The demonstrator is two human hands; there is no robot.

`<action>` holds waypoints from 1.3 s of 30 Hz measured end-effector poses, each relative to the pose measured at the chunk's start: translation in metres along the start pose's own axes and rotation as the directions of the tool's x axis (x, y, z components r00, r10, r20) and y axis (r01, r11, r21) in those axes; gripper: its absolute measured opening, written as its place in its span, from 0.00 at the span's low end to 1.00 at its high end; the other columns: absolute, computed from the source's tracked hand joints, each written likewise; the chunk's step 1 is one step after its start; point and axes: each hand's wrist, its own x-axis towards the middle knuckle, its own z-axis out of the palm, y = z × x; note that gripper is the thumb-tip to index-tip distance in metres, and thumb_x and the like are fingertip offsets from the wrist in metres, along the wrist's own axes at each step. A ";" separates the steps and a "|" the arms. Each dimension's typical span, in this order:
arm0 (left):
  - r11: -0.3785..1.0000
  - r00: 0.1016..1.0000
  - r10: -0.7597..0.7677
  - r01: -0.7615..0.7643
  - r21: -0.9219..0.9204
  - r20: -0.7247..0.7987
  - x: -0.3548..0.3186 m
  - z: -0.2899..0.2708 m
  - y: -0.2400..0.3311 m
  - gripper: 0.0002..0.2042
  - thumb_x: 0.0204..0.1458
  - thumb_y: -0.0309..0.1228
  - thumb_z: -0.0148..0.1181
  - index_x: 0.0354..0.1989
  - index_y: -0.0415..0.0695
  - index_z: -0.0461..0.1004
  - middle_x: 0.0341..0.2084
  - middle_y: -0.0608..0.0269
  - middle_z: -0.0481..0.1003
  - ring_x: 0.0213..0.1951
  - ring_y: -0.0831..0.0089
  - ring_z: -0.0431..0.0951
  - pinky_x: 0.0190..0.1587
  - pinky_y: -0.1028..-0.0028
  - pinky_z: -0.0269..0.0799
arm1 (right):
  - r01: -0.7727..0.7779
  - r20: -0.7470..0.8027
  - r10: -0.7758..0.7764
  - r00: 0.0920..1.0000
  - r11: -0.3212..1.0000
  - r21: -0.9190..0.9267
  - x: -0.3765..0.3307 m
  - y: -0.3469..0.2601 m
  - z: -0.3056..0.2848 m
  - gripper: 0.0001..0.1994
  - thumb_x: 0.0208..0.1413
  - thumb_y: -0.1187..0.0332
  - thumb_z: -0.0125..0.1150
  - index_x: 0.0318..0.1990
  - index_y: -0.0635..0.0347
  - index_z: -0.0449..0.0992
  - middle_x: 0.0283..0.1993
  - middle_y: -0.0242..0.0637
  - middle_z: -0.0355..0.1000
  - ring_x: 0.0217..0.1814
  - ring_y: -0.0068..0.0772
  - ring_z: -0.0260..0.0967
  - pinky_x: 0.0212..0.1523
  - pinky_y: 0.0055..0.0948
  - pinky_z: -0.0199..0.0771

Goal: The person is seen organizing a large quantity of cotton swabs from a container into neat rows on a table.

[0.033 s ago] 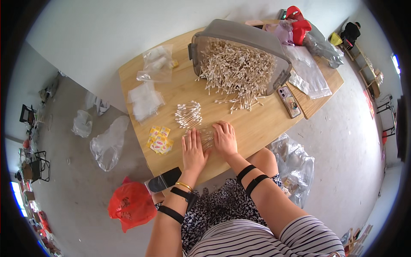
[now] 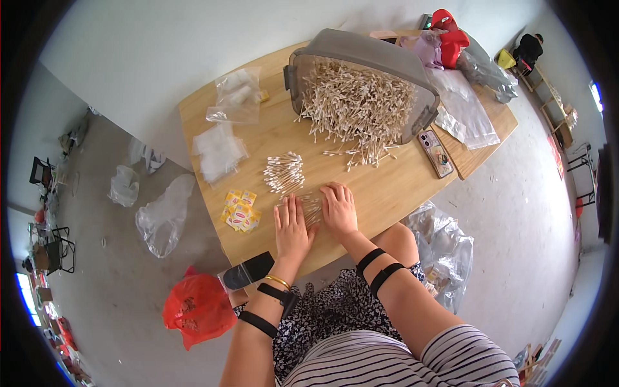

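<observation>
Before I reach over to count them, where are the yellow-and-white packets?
In the head view, the yellow-and-white packets lie near the left edge of the table, just left of the left hand.

Swabs between left grip and right grip, palms down on table (grey bin tipped beyond).

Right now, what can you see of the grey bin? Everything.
The bin is smoky grey, see-through and plastic-looking, with rounded corners and a latch-like handle at either end. It lies tipped on its side on the table, mouth toward the person. Cotton swabs heap inside and spill out. Neither the left hand nor right hand touches it.
</observation>
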 end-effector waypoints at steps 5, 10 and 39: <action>1.000 0.999 -0.012 0.012 0.008 -0.045 0.011 -0.003 0.008 0.44 0.60 0.52 0.55 0.74 0.32 0.46 0.76 0.45 0.45 0.77 0.53 0.41 0.76 0.48 0.35 | 0.003 0.003 -0.003 1.000 1.000 -0.025 0.000 0.006 0.005 0.16 0.57 0.69 0.55 0.54 0.58 0.73 0.58 0.43 0.67 0.67 0.50 0.60 0.72 0.47 0.56; 0.998 0.998 -0.056 0.056 0.006 -0.030 0.038 0.002 -0.007 0.45 0.61 0.55 0.52 0.75 0.34 0.43 0.76 0.47 0.43 0.78 0.56 0.38 0.76 0.49 0.29 | 0.001 0.024 0.000 1.000 1.000 -0.023 0.002 -0.003 0.000 0.17 0.56 0.71 0.56 0.54 0.58 0.73 0.58 0.43 0.67 0.67 0.49 0.60 0.72 0.47 0.56; 0.990 0.989 0.137 -0.139 0.023 0.046 -0.023 -0.004 -0.001 0.44 0.58 0.55 0.54 0.73 0.33 0.52 0.75 0.47 0.47 0.77 0.55 0.41 0.75 0.44 0.29 | 0.003 0.006 -0.002 1.000 1.000 -0.028 0.002 -0.002 0.000 0.16 0.57 0.70 0.55 0.53 0.59 0.74 0.58 0.42 0.67 0.67 0.48 0.59 0.72 0.46 0.56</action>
